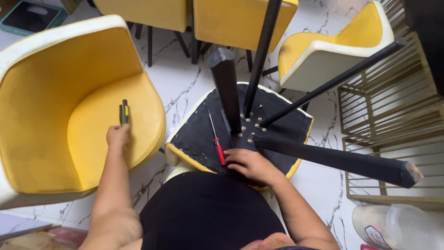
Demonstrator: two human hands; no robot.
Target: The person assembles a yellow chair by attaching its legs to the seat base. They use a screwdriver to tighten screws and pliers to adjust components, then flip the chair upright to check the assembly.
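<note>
Upturned chair (199,129): it lay seat-down across my lap with its black underside facing me, and I place everything else from it.
Legs: four black legs (333,159) stood fixed at the middle of the upturned chair, fanning up and outward; I judged that part of the work done.
Screws: a cluster of pale screw heads (252,125) showed around the leg bases; whether each was fully tight I could not tell.
Right hand (247,164): it rested on the near edge of the upturned chair, fingers curled at the red handle of the screwdriver (216,141); whether I truly gripped it or only touched it I could not tell.
Screwdriver position: its shaft lay flat on the black underside, pointing away from me, left of the leg bases.
Left hand (118,136): it reached left of the upturned chair into the seat of an upright yellow chair (60,102), fingers loosely bent, fingertips just short of a small black-and-yellow tool (124,112), holding nothing.
Left to do: as I judged it, checking the screws and turning the chair upright.
</note>
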